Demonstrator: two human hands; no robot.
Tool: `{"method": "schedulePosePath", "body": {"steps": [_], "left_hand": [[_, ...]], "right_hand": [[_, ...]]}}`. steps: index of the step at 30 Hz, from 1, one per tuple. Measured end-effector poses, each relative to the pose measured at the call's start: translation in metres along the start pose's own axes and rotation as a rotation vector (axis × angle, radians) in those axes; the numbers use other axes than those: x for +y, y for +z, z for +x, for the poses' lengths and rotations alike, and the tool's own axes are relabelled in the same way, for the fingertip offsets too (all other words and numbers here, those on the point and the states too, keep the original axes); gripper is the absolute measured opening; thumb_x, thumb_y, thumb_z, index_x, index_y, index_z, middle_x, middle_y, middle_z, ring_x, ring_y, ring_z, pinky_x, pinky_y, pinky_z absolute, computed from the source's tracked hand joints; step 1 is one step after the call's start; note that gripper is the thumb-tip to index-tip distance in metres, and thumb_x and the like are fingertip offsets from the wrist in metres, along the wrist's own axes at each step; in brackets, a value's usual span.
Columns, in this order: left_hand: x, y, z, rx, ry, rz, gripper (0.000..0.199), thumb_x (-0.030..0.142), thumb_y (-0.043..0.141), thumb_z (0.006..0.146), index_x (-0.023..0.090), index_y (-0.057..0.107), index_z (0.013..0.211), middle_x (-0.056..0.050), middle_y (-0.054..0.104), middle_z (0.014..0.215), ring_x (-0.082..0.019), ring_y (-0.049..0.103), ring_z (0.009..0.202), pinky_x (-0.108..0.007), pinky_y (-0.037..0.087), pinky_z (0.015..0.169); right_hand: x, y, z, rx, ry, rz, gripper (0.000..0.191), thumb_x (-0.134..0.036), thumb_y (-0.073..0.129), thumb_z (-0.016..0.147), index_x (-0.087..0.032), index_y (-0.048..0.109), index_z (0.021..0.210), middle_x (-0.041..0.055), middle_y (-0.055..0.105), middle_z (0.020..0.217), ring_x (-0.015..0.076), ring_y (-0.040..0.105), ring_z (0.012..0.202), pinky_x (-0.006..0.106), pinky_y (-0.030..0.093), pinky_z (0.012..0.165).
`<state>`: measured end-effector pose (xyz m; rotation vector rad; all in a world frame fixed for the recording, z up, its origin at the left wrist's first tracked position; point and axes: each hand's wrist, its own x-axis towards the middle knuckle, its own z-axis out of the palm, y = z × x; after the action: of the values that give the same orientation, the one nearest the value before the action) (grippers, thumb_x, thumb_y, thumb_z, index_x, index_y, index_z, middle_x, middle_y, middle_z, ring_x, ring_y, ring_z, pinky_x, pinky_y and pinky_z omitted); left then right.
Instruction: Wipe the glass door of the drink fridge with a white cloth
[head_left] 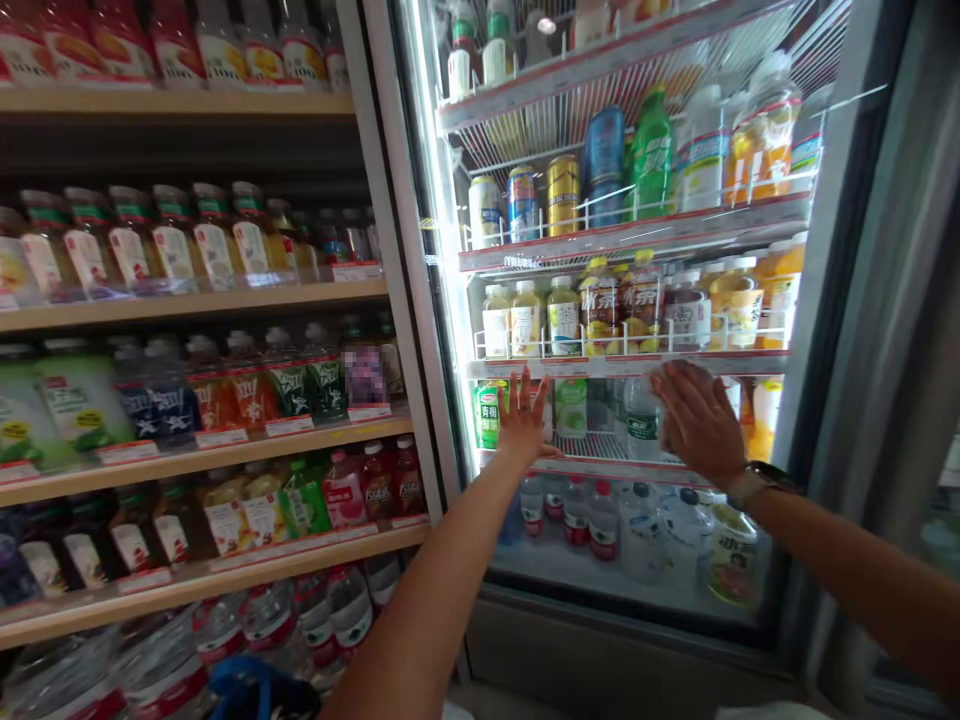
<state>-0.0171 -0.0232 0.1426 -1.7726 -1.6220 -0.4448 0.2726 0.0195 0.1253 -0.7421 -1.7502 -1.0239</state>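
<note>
My left hand (523, 415) is stretched toward the glass door of a lit drinks fridge, fingers spread, with nothing in it. Behind it are a green can (489, 412) and a pale green bottle (571, 407). To the right, my right hand (696, 415) lies flat with its fingers together against the glass; whether anything thin is under the palm is hidden. A wristwatch (761, 483) is on that wrist. Beside its fingertips, a clear bottle with a dark green label (641, 415) stands behind the glass.
Above my hands, a fridge shelf holds tea bottles (601, 310); cans (563, 195) stand higher. Red-capped water bottles (603, 520) stand at the fridge bottom. Left are wooden shelves (195, 305) full of drinks. A blue object (244, 683) is at the lower edge.
</note>
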Motion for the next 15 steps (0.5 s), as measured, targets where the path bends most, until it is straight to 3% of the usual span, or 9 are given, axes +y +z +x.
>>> {"method": "schedulePosePath", "body": {"steps": [6, 12, 15], "left_hand": [[0.000, 0.003, 0.000, 0.018, 0.005, -0.001, 0.145, 0.070, 0.082, 0.050, 0.018, -0.003, 0.155, -0.018, -0.006, 0.162, -0.042, -0.011, 0.148, -0.065, 0.006, 0.118], [-0.001, 0.004, -0.001, 0.034, 0.016, 0.009, 0.145, 0.072, 0.081, 0.049, 0.018, -0.001, 0.155, -0.021, -0.004, 0.161, -0.042, -0.005, 0.149, -0.065, 0.009, 0.118], [-0.001, 0.005, 0.000, 0.009, 0.013, 0.018, 0.147, 0.072, 0.082, 0.047, 0.018, -0.001, 0.155, -0.022, -0.003, 0.161, -0.042, -0.004, 0.149, -0.066, 0.010, 0.118]], "right_hand": [[-0.018, 0.005, -0.065, -0.133, -0.051, 0.001, 0.075, -0.015, 0.046, 0.092, -0.027, 0.012, 0.158, 0.0097, 0.044, 0.153, 0.0277, 0.048, 0.135, 0.050, 0.032, 0.114], [-0.038, 0.012, -0.126, -0.198, -0.109, -0.014, 0.078, -0.008, 0.042, 0.088, -0.027, 0.010, 0.158, 0.0087, 0.052, 0.147, 0.0279, 0.055, 0.128, 0.050, 0.040, 0.107], [-0.046, 0.014, -0.142, -0.208, -0.129, -0.017, 0.079, -0.005, 0.038, 0.087, -0.026, 0.010, 0.158, 0.0080, 0.051, 0.147, 0.0264, 0.057, 0.125, 0.048, 0.041, 0.106]]}}
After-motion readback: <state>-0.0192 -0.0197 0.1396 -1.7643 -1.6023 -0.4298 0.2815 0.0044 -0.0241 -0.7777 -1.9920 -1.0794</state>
